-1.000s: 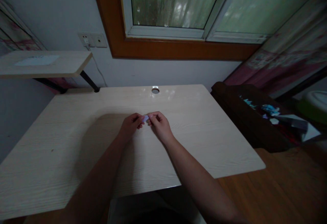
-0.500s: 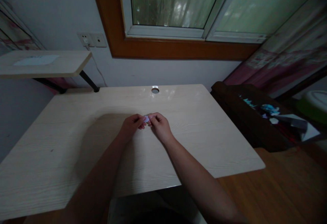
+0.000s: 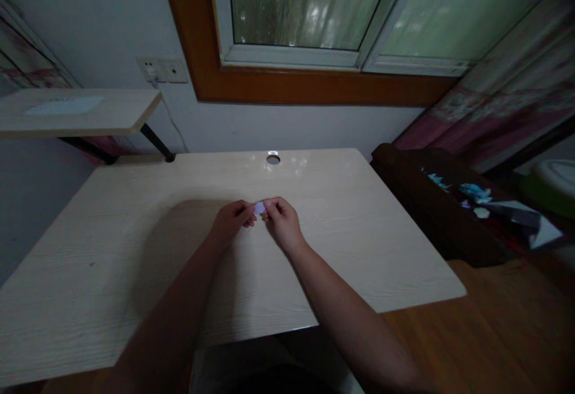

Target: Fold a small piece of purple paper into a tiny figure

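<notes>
A small pale purple piece, perhaps folded paper (image 3: 259, 208), is pinched between my two hands over the middle of the light wood-grain desk (image 3: 359, 226). My left hand (image 3: 230, 219) grips its left end between thumb and forefinger, the other fingers curled below. On its right end, my right hand (image 3: 283, 217) holds with thumb and forefinger in the same way. The fingertips cover both ends, so only the middle shows. Too little of it is visible to tell its exact kind.
A raised shelf (image 3: 135, 120) on black legs stands at the desk's back left, with a white sheet (image 3: 65, 105) on it. Near the back edge is a round cable hole (image 3: 273, 159). A dark brown cabinet (image 3: 404, 184) with several objects stands at the right.
My right hand has shifted very slightly right and up, and more of the purple piece shows between my fingers. The left hand has hardly moved.
</notes>
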A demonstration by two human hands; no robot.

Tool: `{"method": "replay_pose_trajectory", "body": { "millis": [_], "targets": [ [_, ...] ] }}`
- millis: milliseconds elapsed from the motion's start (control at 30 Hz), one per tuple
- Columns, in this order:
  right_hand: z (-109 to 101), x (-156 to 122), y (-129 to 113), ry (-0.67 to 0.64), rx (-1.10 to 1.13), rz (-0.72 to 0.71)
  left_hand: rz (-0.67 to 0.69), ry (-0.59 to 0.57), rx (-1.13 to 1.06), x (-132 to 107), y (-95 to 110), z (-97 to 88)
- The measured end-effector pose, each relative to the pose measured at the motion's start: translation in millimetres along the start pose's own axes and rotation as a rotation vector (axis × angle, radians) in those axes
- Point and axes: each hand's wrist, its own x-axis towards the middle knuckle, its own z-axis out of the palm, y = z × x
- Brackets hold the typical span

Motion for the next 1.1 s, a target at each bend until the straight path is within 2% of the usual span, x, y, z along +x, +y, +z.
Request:
{"method": "replay_pose_trajectory", "body": {
  "millis": [1100],
  "targets": [
    [2.0, 1.4, 1.1, 0.014, 0.046, 0.01, 0.008, 0.019, 0.028, -2.0, 5.7, 0.6]
  ]
}}
